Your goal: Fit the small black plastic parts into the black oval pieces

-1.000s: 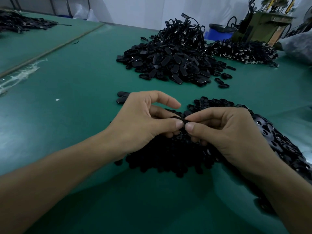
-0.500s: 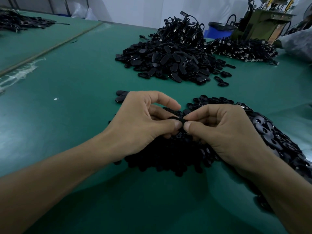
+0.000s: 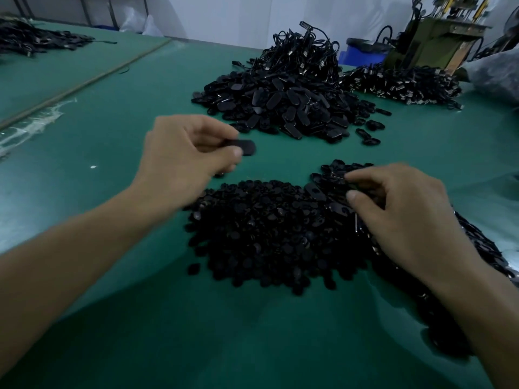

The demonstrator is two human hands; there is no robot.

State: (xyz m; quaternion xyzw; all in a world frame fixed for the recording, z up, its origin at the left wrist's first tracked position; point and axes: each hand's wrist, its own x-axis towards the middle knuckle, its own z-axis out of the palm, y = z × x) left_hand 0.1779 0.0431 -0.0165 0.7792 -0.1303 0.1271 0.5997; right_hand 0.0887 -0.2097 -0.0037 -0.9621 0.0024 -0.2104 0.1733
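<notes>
A worker's left hand (image 3: 185, 153) pinches a black oval piece (image 3: 245, 147), long axis pointing right, above the green bench (image 3: 112, 130) just beyond the heap of small parts (image 3: 266, 234), while the right hand's (image 3: 401, 211) curled grip probes loose ovals (image 3: 316, 192), its catch unclear.

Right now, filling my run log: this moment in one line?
left hand: pinches oval piece | right hand: on oval-piece pile, grip unclear | small-parts pile: between hands

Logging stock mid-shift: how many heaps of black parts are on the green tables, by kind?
Small-part heap: 1
Oval-piece heaps, near and far: 2
Corded heaps, middle and right: 2
Far-left heap, kind unclear: 1
Total: 6 heaps, plus 1 oval piece in the left hand.
</notes>
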